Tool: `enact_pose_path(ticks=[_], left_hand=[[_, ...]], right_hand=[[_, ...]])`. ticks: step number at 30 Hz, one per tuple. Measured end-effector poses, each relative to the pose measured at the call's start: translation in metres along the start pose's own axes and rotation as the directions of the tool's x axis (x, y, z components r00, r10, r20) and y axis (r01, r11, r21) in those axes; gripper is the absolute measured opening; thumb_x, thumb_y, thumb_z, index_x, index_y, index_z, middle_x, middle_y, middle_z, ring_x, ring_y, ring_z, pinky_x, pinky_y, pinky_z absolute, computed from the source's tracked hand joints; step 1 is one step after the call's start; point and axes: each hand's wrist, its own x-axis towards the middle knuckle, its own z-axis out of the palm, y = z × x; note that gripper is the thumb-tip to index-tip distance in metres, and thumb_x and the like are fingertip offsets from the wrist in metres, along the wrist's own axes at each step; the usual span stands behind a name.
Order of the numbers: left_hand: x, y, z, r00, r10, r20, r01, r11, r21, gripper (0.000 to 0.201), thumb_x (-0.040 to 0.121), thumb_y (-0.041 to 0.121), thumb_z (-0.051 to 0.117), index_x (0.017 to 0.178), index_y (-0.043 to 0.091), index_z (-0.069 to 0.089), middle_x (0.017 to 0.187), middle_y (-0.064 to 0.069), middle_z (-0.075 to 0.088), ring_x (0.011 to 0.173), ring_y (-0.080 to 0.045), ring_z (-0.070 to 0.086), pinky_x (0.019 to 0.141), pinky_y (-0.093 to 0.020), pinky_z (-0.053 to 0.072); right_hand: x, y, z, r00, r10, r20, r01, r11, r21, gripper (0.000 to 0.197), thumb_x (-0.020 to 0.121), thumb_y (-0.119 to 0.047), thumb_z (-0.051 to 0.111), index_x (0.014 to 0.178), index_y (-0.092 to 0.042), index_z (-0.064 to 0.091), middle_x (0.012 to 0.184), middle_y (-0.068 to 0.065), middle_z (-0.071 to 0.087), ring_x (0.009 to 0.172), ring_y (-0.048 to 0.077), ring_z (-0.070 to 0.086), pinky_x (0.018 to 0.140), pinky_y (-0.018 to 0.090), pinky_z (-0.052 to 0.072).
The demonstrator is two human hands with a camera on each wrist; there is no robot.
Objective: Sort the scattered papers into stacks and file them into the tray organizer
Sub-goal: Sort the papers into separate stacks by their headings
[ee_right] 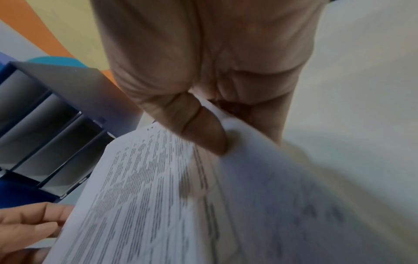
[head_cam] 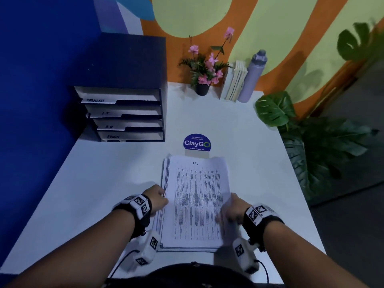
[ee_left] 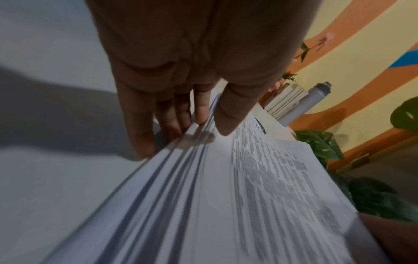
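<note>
A thick stack of printed papers (head_cam: pixel 195 202) lies on the white table in front of me, its top sheet covered in columns of text. My left hand (head_cam: pixel 160 198) holds the stack's left edge, thumb (ee_left: pixel 228 114) on top and fingers (ee_left: pixel 140 135) down along the side. My right hand (head_cam: pixel 231 208) pinches the right edge, thumb (ee_right: pixel 201 130) on the top sheet (ee_right: pixel 144 196) and fingers under it. The dark blue tray organizer (head_cam: pixel 124 113) stands at the back left, with several labelled slots facing me.
A round blue ClayGo sticker (head_cam: pixel 197 144) sits just beyond the stack. At the back of the table (head_cam: pixel 83 183) stand a potted pink flower (head_cam: pixel 204 73), upright books (head_cam: pixel 233 82) and a grey bottle (head_cam: pixel 252 75). Large green leaves (head_cam: pixel 307 138) overhang the right edge.
</note>
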Motion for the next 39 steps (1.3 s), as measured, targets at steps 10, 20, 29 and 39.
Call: enact_pose_path(ticks=[10, 20, 29, 39], left_hand=[[0.019, 0.006, 0.018, 0.974, -0.014, -0.225, 0.0, 0.998, -0.06, 0.045, 0.091, 0.028, 0.055, 0.135, 0.019, 0.045, 0.13, -0.011, 0.055, 0.112, -0.028, 0.057, 0.089, -0.027, 0.043], [0.003, -0.043, -0.014, 0.868, -0.047, -0.495, 0.0, 0.996, -0.094, 0.05, 0.088, 0.025, 0.063, 0.134, 0.008, 0.052, 0.13, -0.018, 0.057, 0.114, -0.034, 0.057, 0.092, -0.035, 0.046], [0.003, -0.078, -0.031, 0.903, 0.016, -0.43, -0.04, 0.998, -0.048, 0.066, 0.082, 0.026, 0.072, 0.14, 0.012, 0.044, 0.139, -0.013, 0.051, 0.125, -0.029, 0.05, 0.101, -0.033, 0.041], [0.008, -0.08, -0.026, 0.805, 0.023, -0.592, -0.044, 0.999, -0.021, 0.065, 0.07, 0.05, 0.074, 0.126, 0.027, 0.05, 0.127, -0.003, 0.043, 0.113, -0.027, 0.053, 0.096, -0.04, 0.047]], right_hand=[[-0.054, -0.022, -0.032, 0.991, -0.125, -0.044, 0.126, 0.992, 0.018, 0.067, 0.086, -0.04, 0.065, 0.136, -0.008, 0.034, 0.124, 0.01, 0.054, 0.103, 0.026, 0.057, 0.081, 0.035, 0.051], [-0.05, -0.072, 0.018, 0.951, -0.31, -0.004, 0.31, 0.951, -0.003, 0.038, 0.085, -0.02, 0.06, 0.122, -0.016, 0.051, 0.122, 0.007, 0.061, 0.113, 0.026, 0.057, 0.097, 0.041, 0.049], [-0.043, -0.095, 0.033, 0.963, -0.217, -0.162, 0.225, 0.974, 0.031, 0.039, 0.087, -0.035, 0.062, 0.113, -0.011, 0.045, 0.107, 0.008, 0.061, 0.095, 0.026, 0.059, 0.077, 0.029, 0.045], [-0.041, -0.06, 0.008, 0.866, -0.146, -0.478, 0.212, 0.973, 0.087, 0.021, 0.091, -0.018, 0.054, 0.074, -0.007, 0.052, 0.071, 0.01, 0.055, 0.072, 0.026, 0.05, 0.059, 0.026, 0.03]])
